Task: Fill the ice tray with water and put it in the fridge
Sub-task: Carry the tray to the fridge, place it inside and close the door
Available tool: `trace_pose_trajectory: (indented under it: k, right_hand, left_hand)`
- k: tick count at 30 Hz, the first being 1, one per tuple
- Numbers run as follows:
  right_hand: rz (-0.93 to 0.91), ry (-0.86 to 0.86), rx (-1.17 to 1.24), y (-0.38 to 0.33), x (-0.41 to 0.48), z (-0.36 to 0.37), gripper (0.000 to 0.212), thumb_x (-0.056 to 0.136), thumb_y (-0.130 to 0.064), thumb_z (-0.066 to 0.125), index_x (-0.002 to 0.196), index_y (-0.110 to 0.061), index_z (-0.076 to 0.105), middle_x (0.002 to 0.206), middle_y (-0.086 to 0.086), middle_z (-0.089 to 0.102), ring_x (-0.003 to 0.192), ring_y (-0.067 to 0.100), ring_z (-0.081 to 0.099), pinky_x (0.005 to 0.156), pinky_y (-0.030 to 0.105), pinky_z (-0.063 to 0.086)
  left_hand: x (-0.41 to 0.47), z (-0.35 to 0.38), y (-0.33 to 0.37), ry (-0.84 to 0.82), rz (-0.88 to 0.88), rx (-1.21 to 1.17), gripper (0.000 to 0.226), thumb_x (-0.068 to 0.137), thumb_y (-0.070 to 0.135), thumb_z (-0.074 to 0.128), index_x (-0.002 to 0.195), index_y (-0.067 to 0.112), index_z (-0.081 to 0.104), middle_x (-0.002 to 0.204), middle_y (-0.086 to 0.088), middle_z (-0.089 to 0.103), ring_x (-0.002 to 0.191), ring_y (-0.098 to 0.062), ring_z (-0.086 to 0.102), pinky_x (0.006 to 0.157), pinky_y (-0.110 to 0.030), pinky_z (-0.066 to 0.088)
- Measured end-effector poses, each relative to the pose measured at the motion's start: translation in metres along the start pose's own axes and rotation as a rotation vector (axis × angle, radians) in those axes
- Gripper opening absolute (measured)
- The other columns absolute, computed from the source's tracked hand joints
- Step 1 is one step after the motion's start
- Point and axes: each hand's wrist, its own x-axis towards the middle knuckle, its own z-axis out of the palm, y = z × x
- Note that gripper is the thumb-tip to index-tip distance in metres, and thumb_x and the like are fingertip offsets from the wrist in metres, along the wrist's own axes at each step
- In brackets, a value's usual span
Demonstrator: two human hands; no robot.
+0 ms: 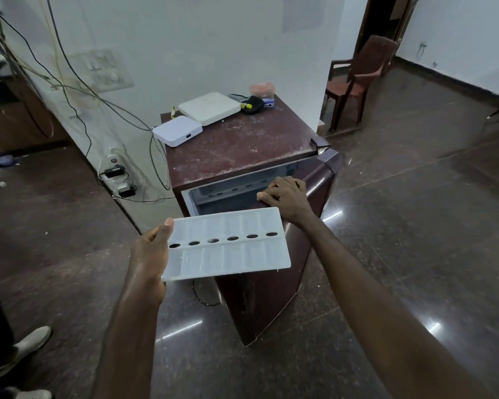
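White ice tray (228,246) half-hides left hand (150,251).

We held the tray (228,246) in our left hand (150,251) before the open fridge (236,145); our right hand (285,197) gripped the door's (265,300) top edge. Two boxes (177,131) sat at the fridge top's back-left corner.

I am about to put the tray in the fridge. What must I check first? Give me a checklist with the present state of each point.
1. Grip: left hand grips tray at its short end: ok.
2. Control of door: right hand holds its top edge: ok.
3. Opening wide enough: likely not ok, door only partly open.
4. Water in tray: cannot tell.
5. Tray level: cannot tell.
6. Free room inside fridge: cannot tell, inside mostly hidden.
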Motion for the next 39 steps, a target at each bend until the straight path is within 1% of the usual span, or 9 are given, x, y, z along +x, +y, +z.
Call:
trace_pose_trajectory:
  k: [5,9,12,20,26,30,32,34,39]
  right_hand:
    - [0.095,0.004,0.073,0.006,-0.008,-0.008,0.041,0.096,-0.061,0.052,0.075,-0.036,0.077,0.085,-0.015,0.064,0.102,0.006,0.053,0.102,0.039,0.026]
    - [0.133,0.008,0.067,0.003,-0.017,-0.027,0.057,0.099,-0.055,0.056,0.046,-0.035,0.050,0.062,-0.015,0.053,0.072,0.002,0.050,0.093,0.041,0.030]
    - [0.143,0.023,0.042,-0.001,-0.026,-0.042,0.067,0.100,-0.054,0.058,0.044,-0.026,0.034,0.050,-0.011,0.038,0.056,0.000,0.039,0.089,0.042,0.031]
    - [0.293,-0.066,-0.043,0.025,-0.037,-0.057,0.075,0.097,-0.069,0.045,0.046,-0.018,0.067,0.049,-0.007,0.062,0.061,0.006,0.059,0.101,0.045,0.038]
    - [0.357,-0.106,-0.164,0.039,-0.049,-0.068,0.067,0.093,-0.073,0.051,0.056,-0.024,0.077,0.053,-0.009,0.060,0.059,0.006,0.052,0.087,0.038,0.038]
    - [0.182,-0.077,-0.173,0.069,-0.064,-0.076,0.054,0.090,-0.071,0.056,0.084,-0.025,0.083,0.079,-0.004,0.073,0.075,0.016,0.060,0.082,0.040,0.046]
    - [0.091,0.020,-0.090,0.085,-0.073,-0.083,0.038,0.088,-0.055,0.069,0.107,-0.024,0.079,0.110,0.000,0.073,0.101,0.025,0.064,0.091,0.045,0.052]
    - [0.054,0.060,-0.112,0.096,-0.080,-0.090,0.047,0.081,-0.029,0.083,0.125,-0.016,0.072,0.128,0.006,0.065,0.116,0.031,0.060,0.099,0.044,0.051]
    - [0.155,0.107,-0.225,0.109,-0.093,-0.113,0.043,0.087,-0.013,0.069,0.130,-0.017,0.070,0.137,0.007,0.064,0.120,0.033,0.059,0.098,0.044,0.052]
  left_hand:
    - [-0.005,0.001,0.004,-0.025,-0.016,0.006,0.025,0.100,0.042,0.063,0.099,0.021,0.077,0.090,-0.002,0.079,0.082,-0.027,0.075,0.073,-0.043,0.062]
    - [-0.007,0.002,0.006,-0.025,0.000,0.010,0.024,0.100,0.041,0.063,0.096,0.021,0.076,0.085,-0.001,0.078,0.070,-0.020,0.075,0.056,-0.032,0.058]
    - [-0.009,0.003,0.007,-0.024,0.012,0.016,0.021,0.101,0.038,0.063,0.092,0.023,0.074,0.073,0.006,0.074,0.057,-0.011,0.071,0.045,-0.023,0.053]
    - [-0.011,0.010,0.001,-0.029,0.041,0.030,0.019,0.102,0.035,0.062,0.087,0.025,0.069,0.073,0.009,0.068,0.057,-0.006,0.065,0.048,-0.020,0.049]
    - [-0.008,0.029,-0.003,-0.034,0.048,0.070,0.023,0.104,0.030,0.060,0.093,0.013,0.070,0.057,0.014,0.065,0.048,-0.003,0.064,0.042,-0.018,0.047]
    - [-0.006,0.045,-0.010,-0.075,0.025,0.086,0.024,0.103,0.037,0.059,0.095,0.019,0.072,0.079,0.006,0.067,0.068,-0.013,0.064,0.054,-0.026,0.048]
    - [-0.006,0.056,-0.013,-0.091,0.021,0.086,0.023,0.104,0.036,0.058,0.086,0.024,0.068,0.080,0.006,0.066,0.071,-0.012,0.062,0.057,-0.027,0.047]
    - [-0.006,0.066,-0.016,-0.102,0.002,0.091,0.025,0.104,0.036,0.058,0.083,0.026,0.066,0.081,0.005,0.065,0.074,-0.015,0.062,0.061,-0.028,0.049]
    - [-0.002,0.088,-0.027,-0.111,-0.047,0.087,0.027,0.103,0.038,0.059,0.096,0.015,0.071,0.083,0.001,0.067,0.075,-0.019,0.065,0.061,-0.028,0.050]
